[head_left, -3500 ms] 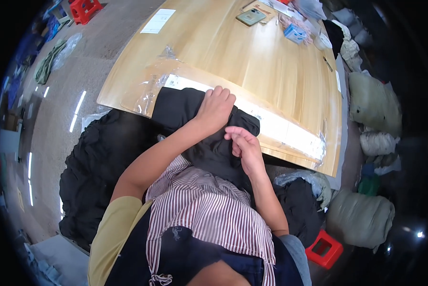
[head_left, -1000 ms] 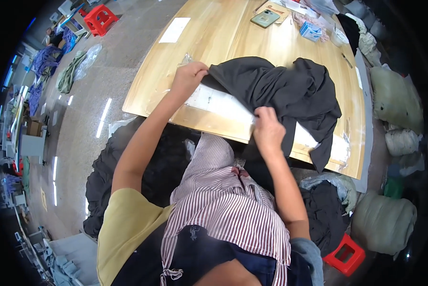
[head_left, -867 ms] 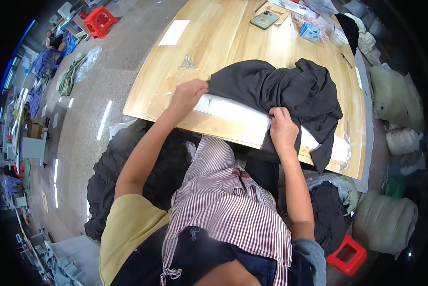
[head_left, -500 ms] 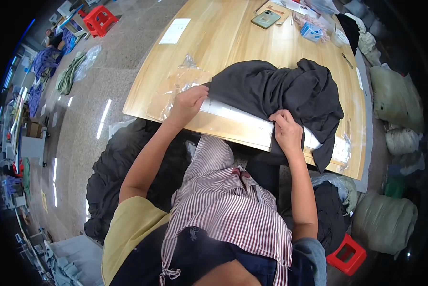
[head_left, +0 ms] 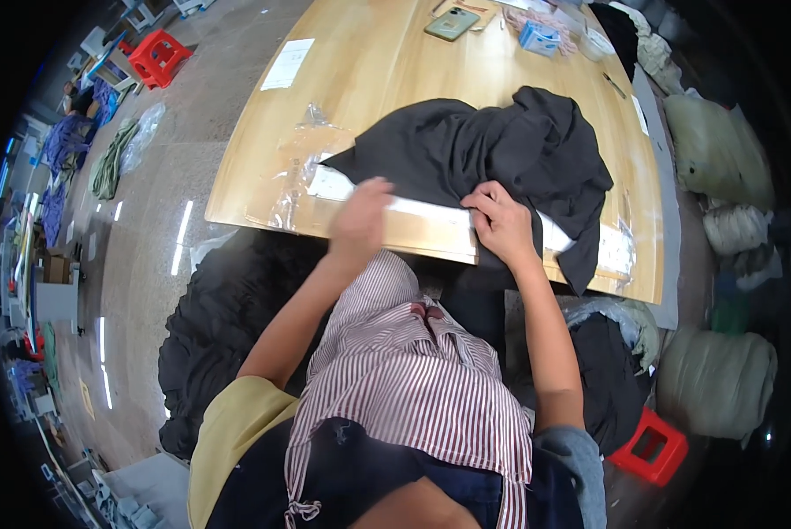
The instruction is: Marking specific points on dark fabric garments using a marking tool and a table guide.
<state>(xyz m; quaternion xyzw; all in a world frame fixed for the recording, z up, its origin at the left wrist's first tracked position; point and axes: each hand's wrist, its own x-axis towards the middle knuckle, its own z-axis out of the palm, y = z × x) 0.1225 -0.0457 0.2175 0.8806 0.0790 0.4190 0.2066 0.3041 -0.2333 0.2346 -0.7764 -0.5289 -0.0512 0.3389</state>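
Note:
A dark, bunched piece of fabric (head_left: 536,145) lies on the wooden table (head_left: 369,70), its pointed left corner spread toward the left. At the table's near edge my right hand (head_left: 505,225) pinches the fabric's lower edge between thumb and fingers. My left hand (head_left: 360,222) is over the near edge, left of the right hand and just below the fabric. Motion smears its fingers, and whether it holds anything cannot be made out. Beneath the fabric's edge a white strip (head_left: 426,214) runs along the table, partly covered by the cloth and my hands.
Clear tape (head_left: 303,167) sticks to the table at left, with a paper sheet (head_left: 288,63) beyond. A phone (head_left: 452,25), a blue box (head_left: 539,39) and snips (head_left: 614,85) lie farther back. Dark cloth (head_left: 228,317) heaps below left; a red stool (head_left: 651,448) stands right.
My left hand has let go of the fabric's left corner and moved down toward me. That corner now lies flat on the table. My right hand keeps its pinch on the edge.

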